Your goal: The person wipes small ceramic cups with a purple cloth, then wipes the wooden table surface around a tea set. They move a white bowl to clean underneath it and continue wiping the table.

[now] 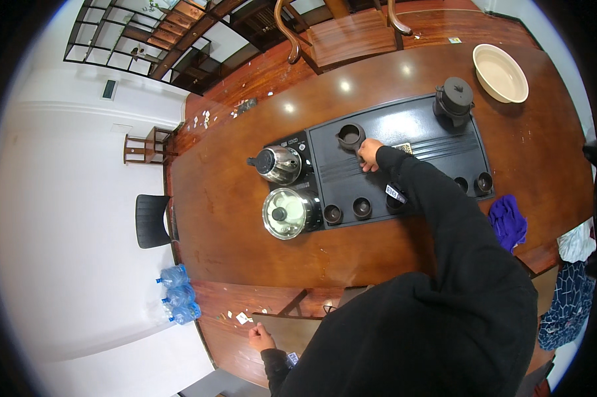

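Note:
With my right hand [370,155] I grip the handle of a dark clay pitcher [350,136] over the black tea tray [392,124]. Whether the pitcher touches the tray, I cannot tell. Small dark cups [362,208] line the tray's near edge, some partly covered by my sleeve. A dark lidded clay pot [454,98] stands at its far right corner. On the left, a steel kettle [281,165] and a glass-lidded pot [284,213] rest on the black heating unit [306,184]. My left hand [261,337] is low beside my body, fingers curled, with nothing visible in it.
A cream basin [500,73] stands at the table's far right, and a purple cloth [507,223] lies beside the tray. Beyond the table [229,198] is a wooden armchair [353,42]. Blue water bottles [179,294] stand by the left wall.

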`<state>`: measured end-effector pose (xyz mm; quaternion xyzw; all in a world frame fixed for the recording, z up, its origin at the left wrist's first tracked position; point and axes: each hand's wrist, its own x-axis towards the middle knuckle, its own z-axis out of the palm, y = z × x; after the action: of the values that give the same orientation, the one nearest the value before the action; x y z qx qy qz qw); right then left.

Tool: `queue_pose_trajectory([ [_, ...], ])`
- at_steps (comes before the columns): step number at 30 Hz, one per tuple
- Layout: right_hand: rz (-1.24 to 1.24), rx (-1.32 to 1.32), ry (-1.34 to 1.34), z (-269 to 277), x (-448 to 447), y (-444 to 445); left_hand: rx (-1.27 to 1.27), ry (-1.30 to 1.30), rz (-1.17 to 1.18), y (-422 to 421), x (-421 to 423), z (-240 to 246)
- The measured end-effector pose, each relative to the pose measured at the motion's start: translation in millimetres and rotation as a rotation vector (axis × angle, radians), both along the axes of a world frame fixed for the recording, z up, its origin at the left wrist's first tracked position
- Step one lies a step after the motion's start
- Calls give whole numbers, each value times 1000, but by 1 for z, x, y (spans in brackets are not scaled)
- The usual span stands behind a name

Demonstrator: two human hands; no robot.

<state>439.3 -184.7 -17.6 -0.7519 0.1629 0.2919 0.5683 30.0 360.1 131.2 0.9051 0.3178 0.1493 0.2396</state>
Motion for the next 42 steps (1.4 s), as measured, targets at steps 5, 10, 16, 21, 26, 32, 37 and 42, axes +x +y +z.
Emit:
queue_pose_trajectory([
  [5,321,-335,-135,23,11,10,-44,-20,14,-1,-3,-2],
  [10,274,-714,-504,46,38,-19,-13,10,69,14,-18,-5],
  [16,319,-707,-401,28,66,-22,-77,11,139,14,-32,-3],
  [21,407,-841,-350,16,78,-18,-78,36,172,7,-39,2],
  [26,524,-752,-209,21,81,-16,18,97,159,24,-43,-16],
  [32,304,-560,-39,20,80,-23,-42,77,121,38,-41,-30],
  [37,-186,-233,81,16,66,-38,-30,88,90,31,-21,-35],
  [42,-508,-93,134,11,50,-39,-134,81,69,16,6,-39],
])
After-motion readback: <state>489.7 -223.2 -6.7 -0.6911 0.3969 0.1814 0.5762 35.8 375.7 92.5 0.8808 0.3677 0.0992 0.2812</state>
